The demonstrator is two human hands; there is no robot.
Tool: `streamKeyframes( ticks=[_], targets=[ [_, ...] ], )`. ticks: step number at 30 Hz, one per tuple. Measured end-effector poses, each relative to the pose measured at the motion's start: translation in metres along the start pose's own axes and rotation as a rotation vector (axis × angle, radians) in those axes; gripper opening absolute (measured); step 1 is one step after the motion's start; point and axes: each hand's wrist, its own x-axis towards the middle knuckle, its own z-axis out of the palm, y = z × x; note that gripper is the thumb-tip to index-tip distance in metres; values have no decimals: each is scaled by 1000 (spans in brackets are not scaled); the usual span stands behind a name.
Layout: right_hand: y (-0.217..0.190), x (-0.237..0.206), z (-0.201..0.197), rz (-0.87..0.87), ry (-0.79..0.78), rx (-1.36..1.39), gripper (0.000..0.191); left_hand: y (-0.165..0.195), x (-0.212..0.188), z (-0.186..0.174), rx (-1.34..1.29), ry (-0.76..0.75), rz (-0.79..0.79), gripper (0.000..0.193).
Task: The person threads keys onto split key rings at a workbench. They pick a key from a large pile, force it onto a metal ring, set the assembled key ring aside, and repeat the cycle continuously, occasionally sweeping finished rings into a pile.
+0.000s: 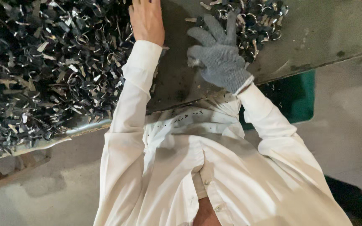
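Head view, looking down at a dark counter (315, 33). Left hand (146, 19) is bare, flat on the counter at 12 o'clock, fingers partly out of view, grip apart, holding nothing, touching the edge of the big scrap pile (42, 67) at 9 to 11 o'clock. Right hand (218, 52) in a grey knit glove, fingers spread, grip apart, resting against the smaller scrap heap (256, 21) at 1 o'clock. Scrap is thin metal rings, curls and strips, shiny and tangled. Likely light per piece, stiff, sharp-edged, prone to snagging; better raked or scooped from below than pinched. White shirt sleeves (135, 83) carry dark specks.
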Motion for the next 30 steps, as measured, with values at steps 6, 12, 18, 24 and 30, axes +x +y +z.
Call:
streamKeyframes(
  ticks=[6, 12, 18, 24, 30],
  targets=[
    [83, 37, 25, 183, -250, 68, 51, 1, 0, -34, -388, 28, 87, 38],
    [118, -6, 22, 275, -287, -118, 50, 37, -75, -101, -645, -65, -80, 14],
    [104, -116, -29, 324, -146, -216, 51, 47, -143, -112, -777, -181, -224, 17],
    [72, -162, -82, 540, -142, -200, 50, 21, -150, -88, -747, -97, -131, 20],
    [66, -119, -67, 427, -90, -115, 49, 19, -152, -80, -727, -74, -150, 20]
  ],
)
